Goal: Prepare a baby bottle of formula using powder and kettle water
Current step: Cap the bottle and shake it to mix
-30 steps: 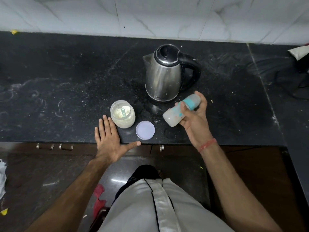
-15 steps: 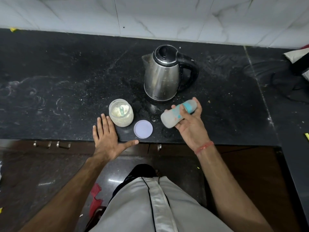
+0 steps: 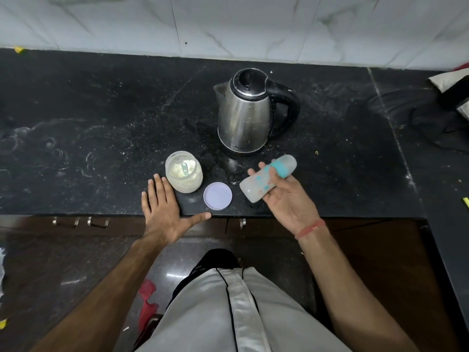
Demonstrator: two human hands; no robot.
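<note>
My right hand holds a capped baby bottle with a teal collar, tilted on its side above the counter's front edge. The bottle looks cloudy white inside. My left hand rests flat on the black counter, fingers spread, just left of an open jar of formula powder with a small scoop inside. The jar's pale lilac lid lies flat between my hands. A steel electric kettle with its black lid shut stands behind the bottle, handle to the right.
White marble tiles back the counter. At the far right lie a dark cable and a bag-like object. Cabinet handles show below the counter edge. Powder dust speckles the counter around the kettle.
My right hand has swung the bottle slightly, tilting it and loosening its fingers around it. My left hand has stayed flat on the counter.
</note>
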